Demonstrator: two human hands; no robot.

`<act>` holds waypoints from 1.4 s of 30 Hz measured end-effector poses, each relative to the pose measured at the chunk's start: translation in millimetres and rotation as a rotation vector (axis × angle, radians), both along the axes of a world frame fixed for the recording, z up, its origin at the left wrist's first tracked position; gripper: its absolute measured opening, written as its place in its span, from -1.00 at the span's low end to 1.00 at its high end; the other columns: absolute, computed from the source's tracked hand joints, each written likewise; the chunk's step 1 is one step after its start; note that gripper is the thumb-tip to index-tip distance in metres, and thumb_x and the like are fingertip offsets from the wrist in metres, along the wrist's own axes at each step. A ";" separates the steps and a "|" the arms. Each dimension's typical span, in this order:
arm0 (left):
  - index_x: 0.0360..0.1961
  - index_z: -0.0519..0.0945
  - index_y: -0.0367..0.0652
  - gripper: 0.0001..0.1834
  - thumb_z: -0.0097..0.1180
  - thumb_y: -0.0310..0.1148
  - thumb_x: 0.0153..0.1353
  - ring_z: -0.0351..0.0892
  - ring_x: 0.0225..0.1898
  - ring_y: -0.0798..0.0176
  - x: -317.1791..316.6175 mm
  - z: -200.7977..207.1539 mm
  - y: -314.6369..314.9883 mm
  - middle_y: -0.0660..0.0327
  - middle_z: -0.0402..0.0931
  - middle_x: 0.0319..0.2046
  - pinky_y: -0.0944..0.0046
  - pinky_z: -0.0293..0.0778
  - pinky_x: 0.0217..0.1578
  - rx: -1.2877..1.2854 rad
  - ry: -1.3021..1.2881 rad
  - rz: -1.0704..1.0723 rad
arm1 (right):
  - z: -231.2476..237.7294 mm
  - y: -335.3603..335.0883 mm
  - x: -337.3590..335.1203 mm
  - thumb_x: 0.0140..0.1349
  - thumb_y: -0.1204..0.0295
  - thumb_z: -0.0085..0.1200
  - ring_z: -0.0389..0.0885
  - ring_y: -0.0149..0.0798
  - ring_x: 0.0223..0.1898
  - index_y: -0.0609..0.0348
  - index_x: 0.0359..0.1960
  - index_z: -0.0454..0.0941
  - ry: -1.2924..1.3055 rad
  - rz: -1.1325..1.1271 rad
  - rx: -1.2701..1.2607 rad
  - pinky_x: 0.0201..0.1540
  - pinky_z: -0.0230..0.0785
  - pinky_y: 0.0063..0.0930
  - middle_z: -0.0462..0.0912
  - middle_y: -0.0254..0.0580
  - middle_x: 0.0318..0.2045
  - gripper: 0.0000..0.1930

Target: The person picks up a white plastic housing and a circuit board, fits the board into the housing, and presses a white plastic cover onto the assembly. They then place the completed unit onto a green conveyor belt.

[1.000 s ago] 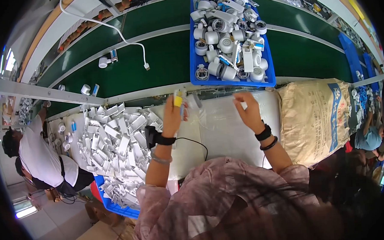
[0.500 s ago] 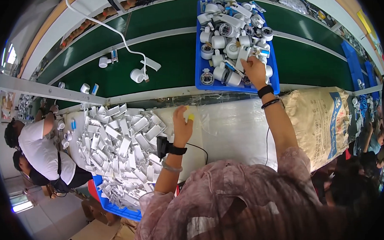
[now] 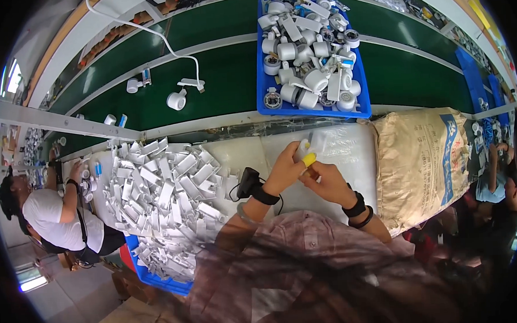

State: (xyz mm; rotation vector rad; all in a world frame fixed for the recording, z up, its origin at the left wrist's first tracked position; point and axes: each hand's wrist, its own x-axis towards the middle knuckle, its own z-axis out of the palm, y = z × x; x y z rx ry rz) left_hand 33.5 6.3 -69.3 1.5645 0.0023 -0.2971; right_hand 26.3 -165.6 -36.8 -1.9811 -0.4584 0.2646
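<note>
Presently, both hands meet right of the frame's centre, above the pale worktop point(image 3: 350, 154). Left hand point(image 3: 287, 169) — yellow cover point(image 3: 309, 159) on one digit — grips a small, blurred white part point(image 3: 306, 144) at its fingertips. Right hand point(image 3: 329, 184): fingers bent, just beside the yellow cover; cannot tell whether they pinch anything. Upper centre: blue tray point(image 3: 314, 114) heaped with white round-headed units point(image 3: 286, 51). Left of centre: piled white casings point(image 3: 166, 186). Right: brown paper sack point(image 3: 417, 172).

Left hand point(image 3: 288, 166) and right hand point(image 3: 328, 182) nearly meet, fingers point(image 3: 314, 172) bent.
</note>
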 end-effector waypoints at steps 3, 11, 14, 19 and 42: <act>0.07 0.42 -0.27 -0.50 0.21 -0.25 0.18 0.44 -0.50 0.47 -12.3 9.8 2.4 0.26 0.46 -0.42 0.42 0.36 -0.52 -0.042 0.202 -0.091 | -7.6 -29.8 -1.5 0.08 0.50 0.21 0.65 -0.13 -0.37 0.19 -0.26 0.61 0.162 -0.040 -0.033 -0.28 0.48 -0.37 0.67 -0.10 -0.36 -0.83; 0.14 0.40 -0.23 -0.51 0.17 -0.28 0.24 0.40 -0.48 0.53 -30.4 65.5 13.4 0.33 0.47 -0.32 0.50 0.33 -0.50 -0.298 0.348 -0.454 | -27.7 -46.8 -3.9 0.25 0.46 0.14 0.49 -0.25 0.05 0.17 0.11 0.48 0.499 0.385 0.257 0.14 0.30 -0.37 0.56 -0.17 0.01 -0.63; 0.12 0.42 -0.25 -0.55 0.14 -0.29 0.27 0.39 -0.54 0.53 -30.3 72.3 25.9 0.33 0.47 -0.39 0.49 0.32 -0.56 -0.391 0.391 -0.389 | -14.3 -42.7 -6.6 0.32 0.41 0.10 0.50 -0.40 -0.06 0.19 -0.05 0.55 0.643 0.407 0.385 0.07 0.32 -0.46 0.59 -0.30 -0.11 -0.78; 0.12 0.43 -0.27 -0.58 0.10 -0.30 0.29 0.39 -0.60 0.53 -27.7 79.0 36.1 0.31 0.48 -0.45 0.49 0.33 -0.60 -0.450 0.367 -0.354 | -5.7 -34.7 -18.0 0.34 0.40 0.08 0.51 -0.46 -0.22 0.19 -0.23 0.52 0.650 0.383 0.646 -0.08 0.36 -0.54 0.56 -0.37 -0.35 -0.88; -0.06 0.46 -0.27 -0.80 -0.10 -0.41 0.38 0.51 -0.37 0.39 -40.7 73.7 22.0 0.18 0.54 -0.29 0.38 0.45 -0.32 0.169 -0.138 -0.454 | 26.3 -36.7 -30.4 0.18 0.55 0.21 0.56 -0.43 -0.52 0.24 -0.40 0.52 0.578 0.278 0.199 -0.44 0.40 -0.56 0.60 -0.27 -0.50 -0.91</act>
